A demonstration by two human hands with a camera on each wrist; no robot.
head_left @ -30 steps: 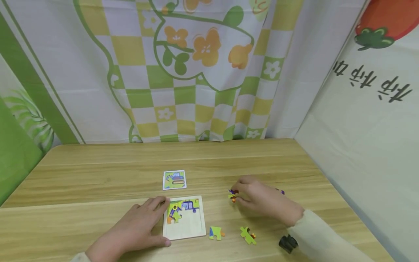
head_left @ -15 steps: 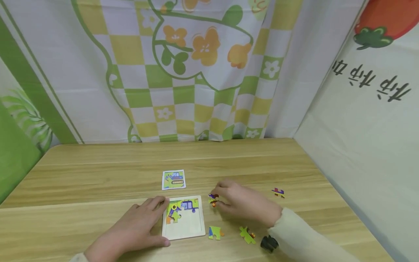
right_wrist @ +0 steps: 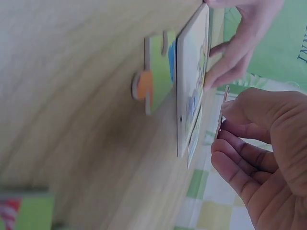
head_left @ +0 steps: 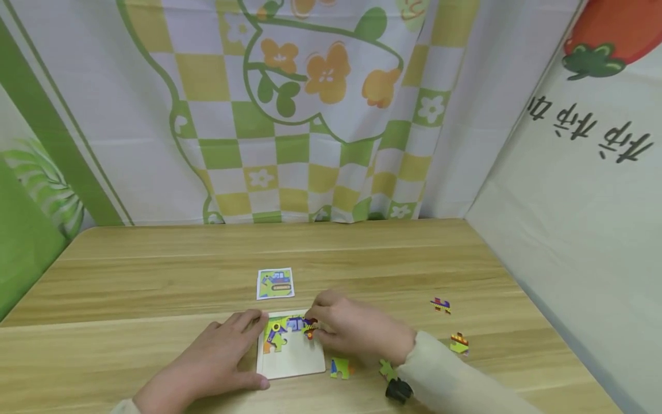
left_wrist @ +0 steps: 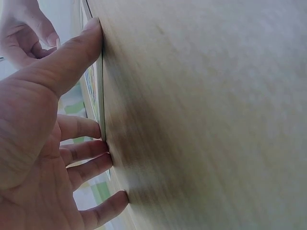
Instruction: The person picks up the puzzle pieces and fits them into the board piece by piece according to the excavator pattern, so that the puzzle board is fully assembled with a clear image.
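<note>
Head view shows the right hand (head_left: 347,321) pinching a small jigsaw piece (head_left: 311,325) in its narrow grip, above the right side of the puzzle tray (head_left: 295,362). The left hand (head_left: 219,353) has a wide grip, touching the tray's left edge. One digger picture card (head_left: 275,284) lies just past it on the tabletop (head_left: 155,282).

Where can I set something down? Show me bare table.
Bare: the wooden table left of the picture card, and behind it to the checkered curtain. Crowded: the jigsaw tray, flanked by left hand and right hand, and table rightward, with loose jigsaw pieces.
</note>
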